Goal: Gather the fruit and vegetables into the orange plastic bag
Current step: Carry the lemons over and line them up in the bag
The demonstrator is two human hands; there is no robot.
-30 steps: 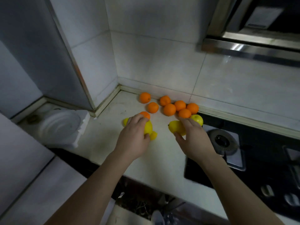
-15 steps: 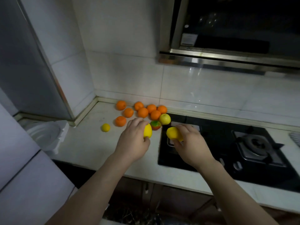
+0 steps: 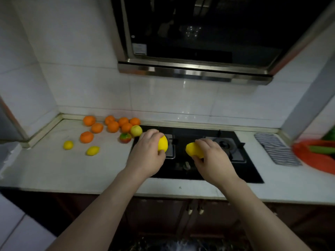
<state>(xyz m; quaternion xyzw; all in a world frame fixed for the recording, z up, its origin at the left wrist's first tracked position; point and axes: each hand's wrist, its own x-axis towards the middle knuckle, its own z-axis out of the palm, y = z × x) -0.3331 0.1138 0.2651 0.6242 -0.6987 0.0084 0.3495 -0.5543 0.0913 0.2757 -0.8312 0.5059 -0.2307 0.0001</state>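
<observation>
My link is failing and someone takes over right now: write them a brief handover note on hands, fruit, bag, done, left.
Left hand: grips a yellow fruit above the hob. Right hand: grips a second yellow fruit, also above the hob.
Orange plastic bag: far right on the counter, green vegetables in it.
Not yet gathered, on the counter's left: eight oranges, yellow-green apple, red-green fruit, two small lemons.
Next, probably: carry both held fruits right into the bag, then fetch the rest.

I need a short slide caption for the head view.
Left hand holds a yellow fruit, right hand a second fruit, above the stove.
</observation>
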